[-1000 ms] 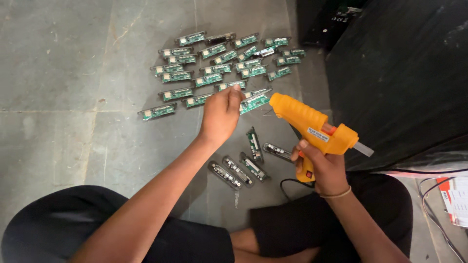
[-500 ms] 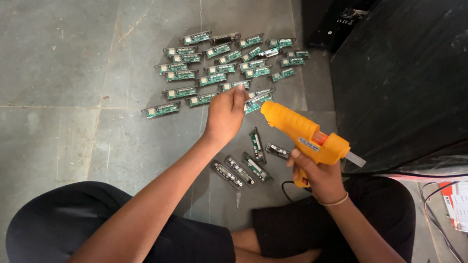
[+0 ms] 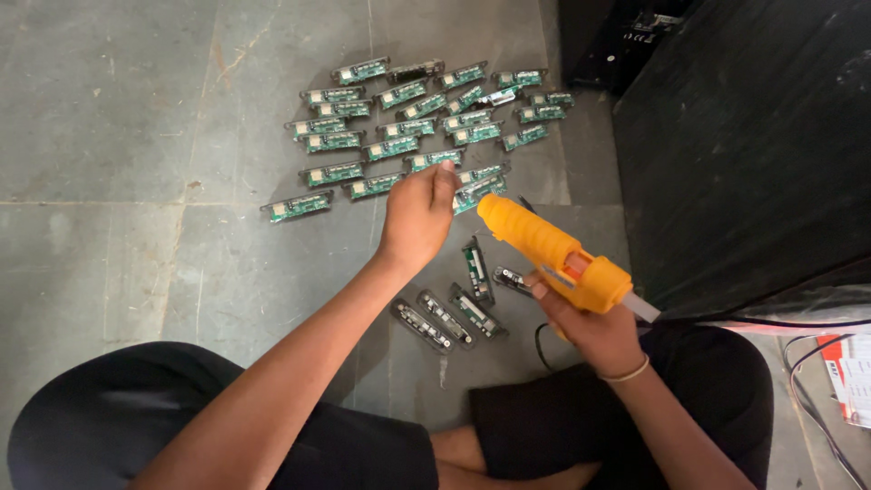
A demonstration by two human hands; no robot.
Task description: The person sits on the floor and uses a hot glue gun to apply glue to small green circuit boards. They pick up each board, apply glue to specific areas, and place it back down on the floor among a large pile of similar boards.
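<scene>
Lifted slightly since a second ago, the left hand (image 3: 419, 213) pinches a green circuit board (image 3: 445, 166) above the boards spread on the floor (image 3: 136, 136). Right hand (image 3: 590, 327) keeps its grip clenched around the yellow glue gun (image 3: 549, 254), just beside.

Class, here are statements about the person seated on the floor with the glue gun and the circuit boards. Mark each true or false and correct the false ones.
1. The right hand holds an orange glue gun. True.
2. The left hand lies flat on the person's knee. False: it is raised over the floor, fingertips at the near edge of the green boards.
3. The green boards are stacked in one pile. False: they lie spread out in rows.
4. A few dark boards lie nearer the person than the green ones. True.
</scene>
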